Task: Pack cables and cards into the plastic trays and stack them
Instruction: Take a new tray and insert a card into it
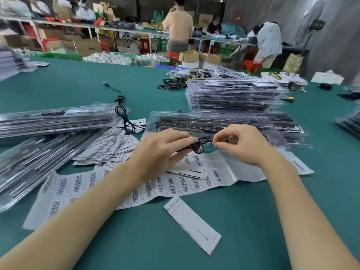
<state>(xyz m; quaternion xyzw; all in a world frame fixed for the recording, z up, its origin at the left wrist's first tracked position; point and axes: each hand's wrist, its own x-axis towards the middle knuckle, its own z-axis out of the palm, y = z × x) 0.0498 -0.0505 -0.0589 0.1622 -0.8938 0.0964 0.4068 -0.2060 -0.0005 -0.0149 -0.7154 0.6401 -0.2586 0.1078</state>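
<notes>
Near the middle of the green table (81, 88), the left hand (161, 149) curls its fingers and thumb round a small coiled black cable (199, 145), holding it just above the sheets of barcode labels (175, 184). The right hand (241, 143) is close beside it, thumb and forefinger drawn together in a pinch at what seems to be the cable's loose end, though the blur makes it hard to say whether they actually hold it. Just beyond both hands lies a clear plastic tray (210, 121) with dark strips inside, and behind that, toward the right far side, stands a tall stack of filled trays (233, 96). More trays (48, 121) lie overlapped along the left edge, with a fan of white cards (109, 147) spread beside them. One loose card (192, 223) rests alone near the front edge, and another black cable (124, 114) trails across the table's middle.
</notes>
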